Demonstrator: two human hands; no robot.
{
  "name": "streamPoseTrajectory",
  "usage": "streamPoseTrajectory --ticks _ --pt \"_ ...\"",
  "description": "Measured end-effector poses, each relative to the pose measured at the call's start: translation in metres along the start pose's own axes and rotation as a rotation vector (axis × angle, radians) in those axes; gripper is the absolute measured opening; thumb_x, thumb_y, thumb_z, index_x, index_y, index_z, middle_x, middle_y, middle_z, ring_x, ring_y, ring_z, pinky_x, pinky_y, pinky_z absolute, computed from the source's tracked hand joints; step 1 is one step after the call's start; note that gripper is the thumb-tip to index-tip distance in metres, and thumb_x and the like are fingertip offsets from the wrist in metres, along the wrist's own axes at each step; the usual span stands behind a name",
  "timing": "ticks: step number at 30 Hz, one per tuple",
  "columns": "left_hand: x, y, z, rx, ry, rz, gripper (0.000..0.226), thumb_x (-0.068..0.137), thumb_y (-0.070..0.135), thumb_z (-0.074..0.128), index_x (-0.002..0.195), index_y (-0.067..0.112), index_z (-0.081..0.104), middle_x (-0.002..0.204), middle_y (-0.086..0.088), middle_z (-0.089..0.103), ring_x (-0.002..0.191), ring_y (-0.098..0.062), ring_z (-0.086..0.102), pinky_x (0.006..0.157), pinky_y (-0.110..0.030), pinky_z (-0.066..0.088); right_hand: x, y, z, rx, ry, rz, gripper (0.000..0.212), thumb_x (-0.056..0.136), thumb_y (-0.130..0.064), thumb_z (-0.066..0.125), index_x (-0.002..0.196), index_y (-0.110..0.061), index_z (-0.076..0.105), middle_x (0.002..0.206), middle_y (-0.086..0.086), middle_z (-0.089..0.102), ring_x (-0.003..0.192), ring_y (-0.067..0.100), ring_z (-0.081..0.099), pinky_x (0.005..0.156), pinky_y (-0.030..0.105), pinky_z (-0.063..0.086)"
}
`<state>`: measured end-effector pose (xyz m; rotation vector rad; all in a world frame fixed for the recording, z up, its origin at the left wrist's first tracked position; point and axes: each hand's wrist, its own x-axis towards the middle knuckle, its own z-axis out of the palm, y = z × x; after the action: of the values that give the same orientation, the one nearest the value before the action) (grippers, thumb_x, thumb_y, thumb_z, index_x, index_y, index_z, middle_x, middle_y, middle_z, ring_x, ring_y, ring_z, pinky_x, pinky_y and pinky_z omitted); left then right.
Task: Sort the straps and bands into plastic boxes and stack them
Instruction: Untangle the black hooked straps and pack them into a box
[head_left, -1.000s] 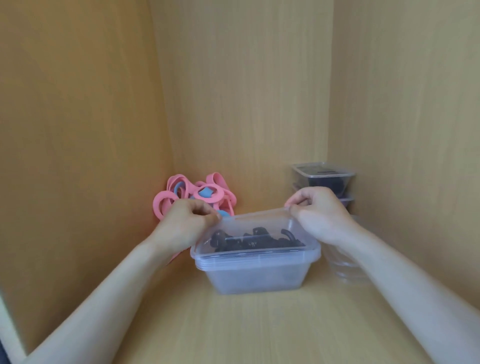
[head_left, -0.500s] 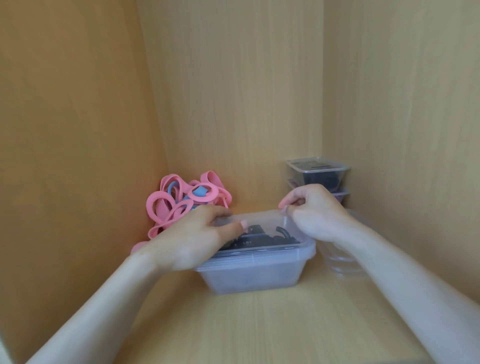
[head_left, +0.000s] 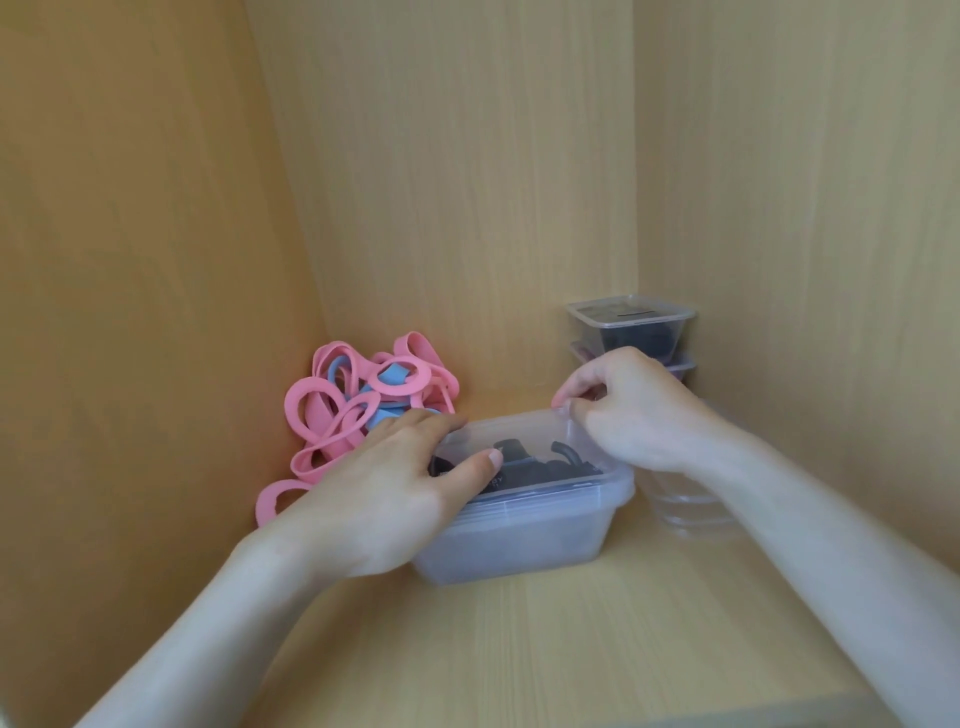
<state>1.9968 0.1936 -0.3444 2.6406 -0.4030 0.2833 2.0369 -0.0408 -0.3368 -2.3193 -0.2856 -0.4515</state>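
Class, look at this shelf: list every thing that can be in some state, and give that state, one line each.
front box: holds dark straps, lid laid on top.
lid: on the front box; whether it is snapped shut cannot be told.
left hand: fingers straight, pressing flat on the lid.
right hand: pinches the lid's far corner.
back boxes: lidded, stacked, dark contents.
bands: loose heap, unsorted.
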Motion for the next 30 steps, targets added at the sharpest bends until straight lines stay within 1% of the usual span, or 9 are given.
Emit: streamPoseTrajectory --ticks 4,9,12,16,20,22,25,28,30 --pt "-0.002 0.004 0.0 0.035 0.015 0.013 0.078 0.085 0.078 0.037 0.15 0.036 0.04 0.148 0.023 0.041 0.133 0.002 0.033 0.1 -0.022 0.025 -0.006 0.0 -0.004 -0.067 -0.045 -0.043 0.021 0.096 -0.017 0.057 0.097 -0.027 0.076 0.095 -0.011 0.065 0.094 0.008 0.059 0.075 0.019 0.04" --pt "-0.003 0.007 -0.003 0.012 -0.034 0.007 0.087 0.077 0.08 0.033 0.151 0.035 0.04 0.148 0.023 0.041 0.134 0.0 0.037 0.105 -0.025 0.031 -0.009 0.002 -0.006 -0.074 -0.042 -0.045 0.028 0.098 -0.013 0.051 0.107 -0.025 0.075 0.094 -0.011 0.063 0.087 0.004 0.057 0.067 0.012 0.036" --pt "0.001 0.007 -0.008 -0.055 -0.101 -0.02 0.09 0.073 0.083 0.037 0.149 0.036 0.041 0.149 0.023 0.042 0.134 -0.001 0.042 0.115 -0.033 0.034 -0.01 0.0 -0.007 -0.049 -0.041 -0.024 0.029 0.098 -0.012 0.051 0.111 -0.023 0.074 0.102 -0.009 0.066 0.1 0.009 0.06 0.08 0.019 0.04" --pt "0.002 0.008 -0.009 -0.058 -0.117 -0.032 0.087 0.073 0.083 0.039 0.148 0.039 0.04 0.149 0.024 0.041 0.132 0.001 0.039 0.104 -0.023 0.031 -0.013 -0.003 -0.008 -0.04 -0.051 -0.013 0.031 0.098 -0.01 0.05 0.112 -0.023 0.075 0.113 -0.005 0.069 0.112 0.013 0.061 0.092 0.023 0.042" --pt "-0.002 0.007 -0.007 0.01 -0.107 -0.017 0.082 0.083 0.08 0.036 0.154 0.038 0.032 0.156 0.024 0.032 0.141 0.0 0.03 0.109 -0.026 0.026 -0.015 -0.005 -0.007 -0.066 -0.058 -0.018 0.034 0.097 -0.011 0.048 0.116 -0.022 0.074 0.129 0.0 0.066 0.121 0.016 0.058 0.103 0.027 0.043" --pt "-0.005 0.008 -0.006 0.073 -0.095 0.0 0.074 0.091 0.077 0.032 0.154 0.038 0.032 0.157 0.025 0.03 0.143 0.0 0.024 0.106 -0.024 0.022 -0.017 -0.005 -0.006 -0.077 -0.059 -0.027 0.034 0.097 -0.012 0.048 0.116 -0.022 0.074 0.129 0.001 0.066 0.121 0.016 0.058 0.101 0.026 0.042" --pt "-0.007 0.012 -0.005 0.15 -0.1 0.037 0.076 0.085 0.081 0.021 0.146 0.039 0.041 0.149 0.023 0.04 0.142 -0.005 0.029 0.103 -0.026 0.025 -0.019 -0.005 -0.004 -0.107 -0.052 -0.045 0.033 0.098 -0.014 0.047 0.115 -0.021 0.074 0.123 -0.002 0.067 0.117 0.015 0.059 0.094 0.024 0.04" --pt "-0.009 0.015 -0.007 0.179 -0.14 0.012 0.105 0.07 0.097 0.009 0.155 0.038 0.028 0.161 0.02 0.027 0.15 -0.006 0.02 0.116 -0.029 0.02 -0.021 -0.003 -0.004 -0.124 -0.081 -0.06 0.029 0.095 -0.012 0.048 0.107 -0.013 0.074 0.11 -0.002 0.07 0.108 0.018 0.061 0.084 0.028 0.044" --pt "-0.008 0.015 -0.008 0.187 -0.163 0.0 0.117 0.062 0.1 0.006 0.158 0.036 0.021 0.164 0.019 0.021 0.15 -0.003 0.016 0.116 -0.028 0.017 -0.022 -0.001 -0.004 -0.087 -0.105 -0.061 0.024 0.094 -0.015 0.051 0.104 -0.008 0.072 0.097 0.006 0.072 0.094 0.02 0.063 0.077 0.03 0.047"
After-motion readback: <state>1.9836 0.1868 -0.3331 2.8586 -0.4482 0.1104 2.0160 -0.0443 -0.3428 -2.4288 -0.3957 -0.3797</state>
